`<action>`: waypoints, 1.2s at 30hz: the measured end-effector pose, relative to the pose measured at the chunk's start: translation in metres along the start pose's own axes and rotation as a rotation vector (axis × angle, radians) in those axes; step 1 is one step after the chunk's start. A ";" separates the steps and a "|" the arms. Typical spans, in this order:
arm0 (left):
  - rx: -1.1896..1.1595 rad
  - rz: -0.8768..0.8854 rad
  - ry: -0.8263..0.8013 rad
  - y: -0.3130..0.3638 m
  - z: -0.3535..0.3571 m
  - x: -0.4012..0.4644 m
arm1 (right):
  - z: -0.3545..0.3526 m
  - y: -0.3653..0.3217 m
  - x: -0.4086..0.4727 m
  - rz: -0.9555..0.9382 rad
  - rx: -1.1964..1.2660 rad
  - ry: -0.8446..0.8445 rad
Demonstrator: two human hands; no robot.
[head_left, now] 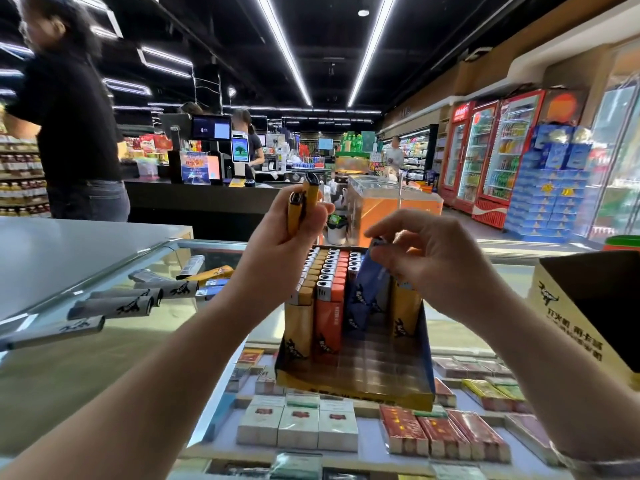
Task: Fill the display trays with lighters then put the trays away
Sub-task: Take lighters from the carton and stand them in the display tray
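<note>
Blue lighter (367,285), pinched in the right hand (426,261), is going into the half-filled tray (353,379) on the glass table (104,341); left hand (277,251) grips two yellow lighters (303,206), likely next, upright.

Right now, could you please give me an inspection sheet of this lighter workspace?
Surface: glass counter with cigarette packs showing beneath the glass.
Job's things: display tray partly filled; upright yellow and orange rows at left, front slots bare.
Clutter: loose grey lighters lying left of the tray; open carton at right.
Grippers: left hand holds two yellow lighters; right hand pinches a blue lighter over the tray.
Cables: nothing seen.
Surroundings: drink fridges, checkout counters, a person in black at left.
</note>
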State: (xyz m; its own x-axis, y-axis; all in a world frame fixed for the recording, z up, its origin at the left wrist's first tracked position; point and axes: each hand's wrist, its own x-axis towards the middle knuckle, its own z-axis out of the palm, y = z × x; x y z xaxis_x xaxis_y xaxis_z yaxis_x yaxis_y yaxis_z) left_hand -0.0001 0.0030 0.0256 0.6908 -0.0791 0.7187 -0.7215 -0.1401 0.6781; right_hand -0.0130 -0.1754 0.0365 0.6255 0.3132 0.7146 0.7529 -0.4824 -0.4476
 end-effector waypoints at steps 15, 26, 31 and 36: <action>0.136 0.046 0.124 -0.002 0.000 0.000 | 0.021 -0.008 -0.008 -0.153 -0.418 -0.183; -0.091 0.002 0.175 0.012 -0.008 0.000 | 0.021 0.001 -0.005 -0.086 -0.343 -0.124; -0.152 -0.079 0.170 0.012 -0.012 -0.001 | 0.019 0.000 -0.005 -0.082 -0.309 -0.100; -0.215 -0.099 0.117 0.013 -0.010 -0.002 | 0.015 -0.005 -0.005 -0.052 -0.124 0.019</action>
State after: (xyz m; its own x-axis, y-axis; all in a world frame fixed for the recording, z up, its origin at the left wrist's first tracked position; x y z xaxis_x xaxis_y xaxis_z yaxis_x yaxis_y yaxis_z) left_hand -0.0114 0.0108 0.0346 0.7575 0.0414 0.6515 -0.6527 0.0722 0.7542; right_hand -0.0174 -0.1623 0.0272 0.5811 0.3252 0.7460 0.7526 -0.5634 -0.3407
